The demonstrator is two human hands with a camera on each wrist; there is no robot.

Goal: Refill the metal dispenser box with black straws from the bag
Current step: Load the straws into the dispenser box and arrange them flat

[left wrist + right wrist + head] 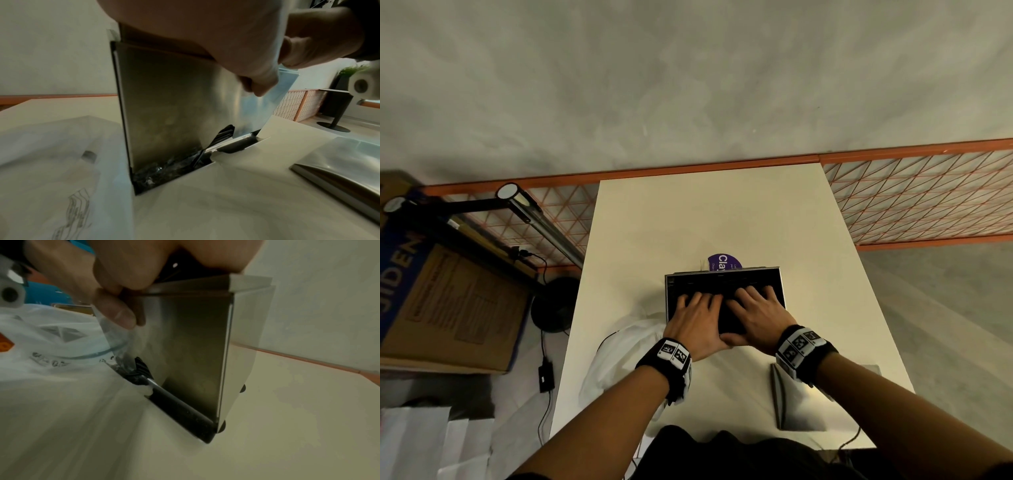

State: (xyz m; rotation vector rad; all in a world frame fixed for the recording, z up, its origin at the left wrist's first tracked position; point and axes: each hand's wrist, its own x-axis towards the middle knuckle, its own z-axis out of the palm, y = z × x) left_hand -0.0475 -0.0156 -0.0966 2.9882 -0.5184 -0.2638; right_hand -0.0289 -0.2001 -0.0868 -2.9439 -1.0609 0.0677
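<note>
The open-topped metal dispenser box [778, 274] stands on the white table [688, 212], filled with black straws [709, 282]. My left hand [697, 318] and right hand [753, 315] lie side by side on the straws, fingers spread flat, thumbs hanging over the front wall. In the left wrist view the left hand's thumb [263, 81] touches the box's front wall [164, 105]; a few straws [224, 133] show in the slot at its base. The right wrist view shows that wall [191, 345] and the straws [141, 368] in the slot. The white plastic bag [619, 353] lies left of the box.
A metal lid [801, 401] lies on the table near my right forearm. A purple label [724, 262] peeks out behind the box. Left of the table stand a cardboard box [448, 301] and a desk lamp [534, 212]; orange wire mesh [928, 198] runs behind.
</note>
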